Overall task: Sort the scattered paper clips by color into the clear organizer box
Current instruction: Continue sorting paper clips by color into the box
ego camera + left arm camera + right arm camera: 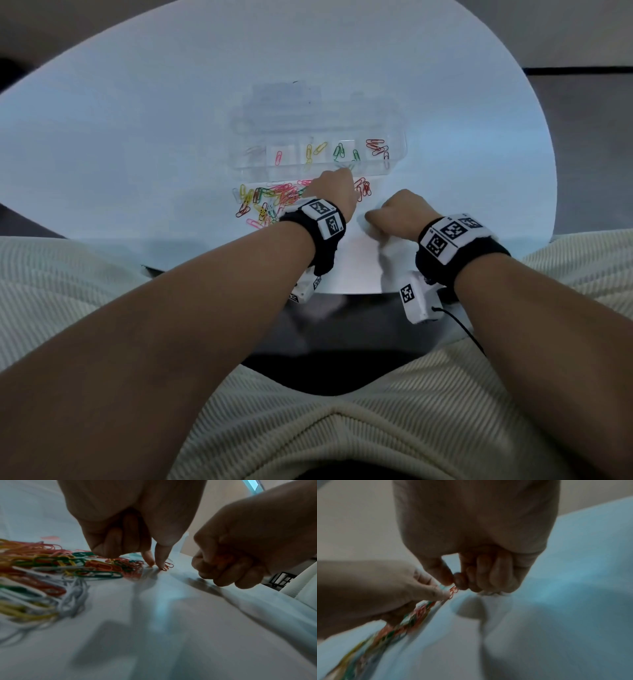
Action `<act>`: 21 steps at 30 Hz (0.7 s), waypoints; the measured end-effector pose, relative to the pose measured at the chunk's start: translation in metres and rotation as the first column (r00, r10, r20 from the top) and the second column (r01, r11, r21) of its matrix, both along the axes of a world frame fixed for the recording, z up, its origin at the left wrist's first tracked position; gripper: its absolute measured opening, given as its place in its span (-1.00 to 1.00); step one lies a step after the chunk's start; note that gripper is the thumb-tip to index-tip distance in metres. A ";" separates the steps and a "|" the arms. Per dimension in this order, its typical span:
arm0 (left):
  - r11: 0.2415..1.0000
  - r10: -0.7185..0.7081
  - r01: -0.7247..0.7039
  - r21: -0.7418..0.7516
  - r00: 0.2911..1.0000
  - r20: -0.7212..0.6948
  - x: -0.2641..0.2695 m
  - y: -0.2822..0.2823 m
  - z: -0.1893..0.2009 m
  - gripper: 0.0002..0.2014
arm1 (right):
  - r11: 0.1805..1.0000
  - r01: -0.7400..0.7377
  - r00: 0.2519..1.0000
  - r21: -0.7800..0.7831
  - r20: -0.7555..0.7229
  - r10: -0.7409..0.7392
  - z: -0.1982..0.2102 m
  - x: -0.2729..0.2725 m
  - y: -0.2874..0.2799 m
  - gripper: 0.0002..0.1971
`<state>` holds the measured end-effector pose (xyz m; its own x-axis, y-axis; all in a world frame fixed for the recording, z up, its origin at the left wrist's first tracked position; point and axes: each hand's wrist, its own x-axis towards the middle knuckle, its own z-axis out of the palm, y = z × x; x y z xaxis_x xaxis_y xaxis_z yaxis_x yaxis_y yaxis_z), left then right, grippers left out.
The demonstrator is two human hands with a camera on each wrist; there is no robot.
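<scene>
- Clear plastic — the box point(318, 154) sits on the white table point(137, 137), just past the hands. Its front row holds sorted clips: one pink point(278, 158), some yellow point(315, 150), some green point(344, 152), and red point(376, 147) at the right end.
- A mixed pile point(267, 202) of clips lies on the table just in front of the box, toward the left — pink, yellow, green, red and white tangled together.
- A few red clips point(363, 187) lie apart from the pile, between the two hands.
- The left hand point(334, 192) reaches forward near the box's front wall. In its wrist view, the forefinger and thumb tips point(161, 561) are down on the table, close together, touching a red clip point(169, 566); the other fingers are curled under.
- The right hand point(402, 212) rests low on the table, near the left, as a loose fist. The left wrist view shows orange-red clips point(221, 559) held inside its curled fingers; thumb and forefinger are pressed together.
</scene>
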<state>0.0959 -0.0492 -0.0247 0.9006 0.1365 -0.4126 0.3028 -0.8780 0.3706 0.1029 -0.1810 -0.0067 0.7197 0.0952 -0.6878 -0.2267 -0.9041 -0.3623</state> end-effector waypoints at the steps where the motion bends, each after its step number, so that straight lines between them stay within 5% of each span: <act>1: 1.000 0.005 -0.004 0.001 1.000 -0.007 0.000 0.000 0.000 -0.75 | 0.985 0.128 0.991 0.119 -0.045 -0.124 0.002 0.001 -0.002 -0.76; 5: 0.999 0.037 -0.038 -0.025 0.999 -0.035 -0.001 0.001 0.003 -0.83 | 0.721 0.537 0.843 0.438 -0.239 -0.483 0.009 0.005 -0.011 -0.80; 11: 0.998 0.049 -0.051 -0.031 0.998 -0.048 -0.007 0.007 0.004 -0.81 | 0.538 0.631 0.764 0.558 -0.326 -0.557 0.011 0.009 -0.006 -0.79; 16: 0.998 -0.057 0.057 0.032 0.998 -0.010 -0.012 0.006 0.009 -0.81 | 0.574 0.591 0.795 0.567 -0.285 -0.536 0.006 0.013 0.002 -0.83; 21: 0.973 -0.201 0.206 0.103 0.978 -0.058 -0.014 0.000 0.019 -0.88 | 0.912 0.238 0.934 0.334 0.180 -0.309 -0.010 0.015 0.004 -0.83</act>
<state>0.0819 -0.0490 -0.0058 0.8943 -0.0018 -0.4475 0.1283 -0.9570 0.2601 0.1182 -0.1766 -0.0166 0.8785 0.0491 -0.4753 -0.3299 -0.6573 -0.6776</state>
